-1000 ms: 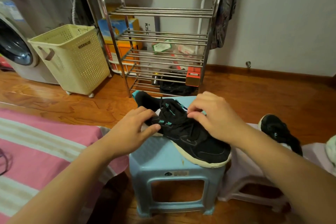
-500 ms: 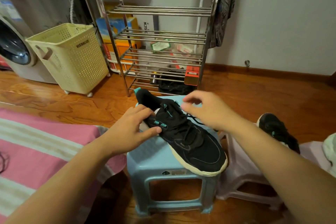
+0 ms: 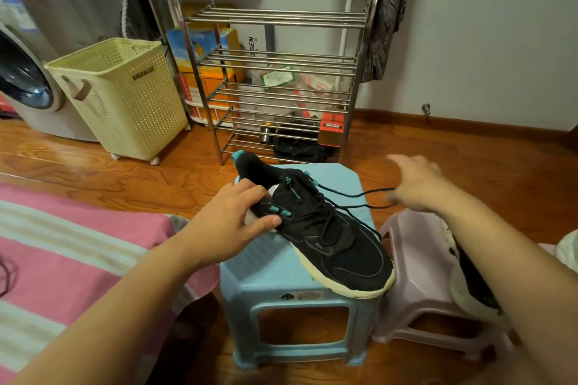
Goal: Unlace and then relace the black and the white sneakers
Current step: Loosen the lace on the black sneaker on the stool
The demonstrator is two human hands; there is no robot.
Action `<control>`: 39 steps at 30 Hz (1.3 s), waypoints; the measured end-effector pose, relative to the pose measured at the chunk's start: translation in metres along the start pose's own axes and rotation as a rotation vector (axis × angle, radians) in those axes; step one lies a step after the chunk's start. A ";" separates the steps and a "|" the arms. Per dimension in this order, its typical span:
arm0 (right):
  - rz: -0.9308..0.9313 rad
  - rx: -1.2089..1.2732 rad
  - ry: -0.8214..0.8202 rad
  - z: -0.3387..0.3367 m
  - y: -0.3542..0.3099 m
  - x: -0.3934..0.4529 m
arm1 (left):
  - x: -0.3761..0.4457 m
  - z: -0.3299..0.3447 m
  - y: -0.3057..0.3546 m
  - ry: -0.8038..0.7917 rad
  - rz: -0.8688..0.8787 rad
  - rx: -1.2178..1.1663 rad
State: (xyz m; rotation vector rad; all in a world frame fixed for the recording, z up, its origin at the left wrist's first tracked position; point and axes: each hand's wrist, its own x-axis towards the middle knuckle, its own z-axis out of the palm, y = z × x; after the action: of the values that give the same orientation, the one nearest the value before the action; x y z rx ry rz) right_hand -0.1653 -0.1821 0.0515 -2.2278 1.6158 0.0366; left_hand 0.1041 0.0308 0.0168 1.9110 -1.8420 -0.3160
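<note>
A black sneaker [image 3: 325,234] with teal accents and a cream sole lies on a light blue stool [image 3: 281,272], toe toward me. My left hand [image 3: 231,222] grips its heel side, thumb on the teal eyelet tabs. My right hand [image 3: 416,184], motion-blurred, is out to the right of the shoe and pinches the black lace [image 3: 350,197], which runs taut from the top eyelets to my fingers. A second black sneaker [image 3: 469,284] lies on a pale pink stool [image 3: 413,247], mostly hidden behind my right forearm.
A steel shoe rack [image 3: 275,72] stands behind the stools against the wall. A cream laundry basket [image 3: 122,97] and a washing machine [image 3: 25,84] are at the left. A pink striped bedcover [image 3: 62,247] lies at my left. The floor is wood.
My right hand has moved from the shoe's tongue out to the right, drawing the lace ends loose and taut. My left hand has stayed on the heel.
</note>
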 end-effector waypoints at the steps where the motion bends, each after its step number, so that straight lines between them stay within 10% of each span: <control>1: -0.177 0.120 -0.039 -0.004 -0.014 -0.010 | 0.001 0.000 0.000 -0.007 -0.002 0.000; 7: -0.615 0.322 0.024 0.019 -0.070 -0.052 | 0.002 0.001 0.001 -0.020 0.008 -0.007; 18: -0.458 0.365 -0.059 0.014 -0.066 -0.036 | -0.001 0.001 0.002 -0.012 -0.016 -0.005; 24: -0.054 -0.095 0.109 -0.002 -0.006 -0.010 | 0.000 0.001 0.003 -0.004 -0.036 0.002; 31: -0.462 0.305 -0.065 0.026 -0.072 -0.050 | 0.001 0.001 0.006 0.011 -0.022 0.010; 39: -0.161 0.587 -0.329 0.019 -0.079 -0.042 | -0.001 0.004 0.012 0.048 -0.030 0.047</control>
State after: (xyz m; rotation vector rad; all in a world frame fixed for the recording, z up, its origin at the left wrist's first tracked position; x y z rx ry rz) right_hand -0.1027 -0.1174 0.0677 -1.7735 1.0908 -0.0974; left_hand 0.0912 0.0310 0.0187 1.9619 -1.8065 -0.2362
